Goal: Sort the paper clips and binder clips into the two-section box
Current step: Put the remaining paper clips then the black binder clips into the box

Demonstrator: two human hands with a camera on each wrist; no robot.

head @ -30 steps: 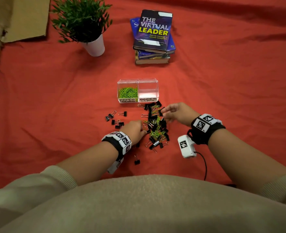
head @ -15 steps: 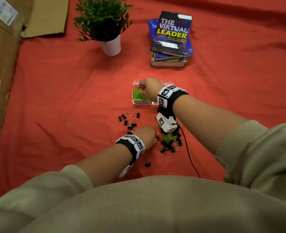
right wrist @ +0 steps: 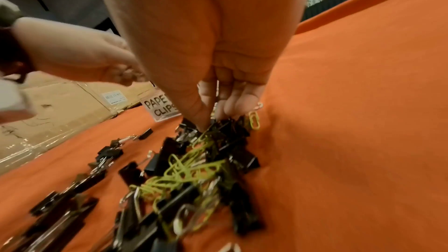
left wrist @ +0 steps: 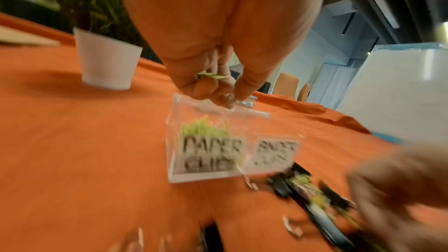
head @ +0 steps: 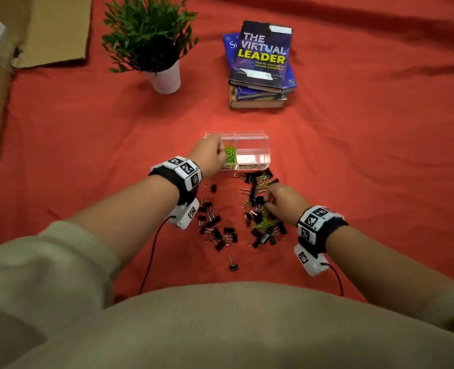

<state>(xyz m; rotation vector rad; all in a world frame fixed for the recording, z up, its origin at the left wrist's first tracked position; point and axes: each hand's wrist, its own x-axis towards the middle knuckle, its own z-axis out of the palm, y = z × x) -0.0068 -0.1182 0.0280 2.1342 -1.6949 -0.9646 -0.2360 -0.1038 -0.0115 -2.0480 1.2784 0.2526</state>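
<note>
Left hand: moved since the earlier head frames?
Yes. The left hand went from the mixed clip pile up over the clear plastic two-section box, paper-clip side.

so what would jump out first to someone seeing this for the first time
Most likely the dark heap of black binder clips tangled with green paper clips on the red cloth, with the right hand picking into it. Just beyond, the left hand holds green paper clips over the left section of the clear two-section box, whose binder-clip section looks empty. Farther back stand a potted plant and a stack of books.
</note>
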